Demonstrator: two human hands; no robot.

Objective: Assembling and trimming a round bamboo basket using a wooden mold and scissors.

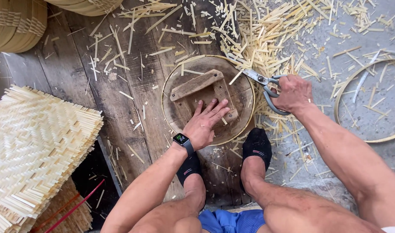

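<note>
The person squats over a round wooden form [208,100] on the plank floor [76,82], one socked foot to either side of its near edge. The left hand [206,123] lies flat with fingers spread and released, pressing down on the wooden crosspiece [196,84] nailed over the disc; it grips nothing, only bears down. The right hand [293,92], at about three o'clock from the form, is clenched through the loops of a pair of grey-handled shears [258,80], whose blades point toward ten o'clock and reach the form's rim at roughly one o'clock. A thin bamboo band runs around the edge of the form, and the blades meet it among loose slivers.

To do this trimming well, the judgement is that the pressing palm should keep the form from turning or lifting, while the blades stay close against the rim so the ends are cut flush. The spread fingers sit well clear of the blades.

Bamboo offcuts [266,30] litter the floor from twelve to two o'clock. A woven bamboo mat [33,142] lies at nine o'clock, and a bare bamboo hoop [342,88] at three o'clock.
</note>
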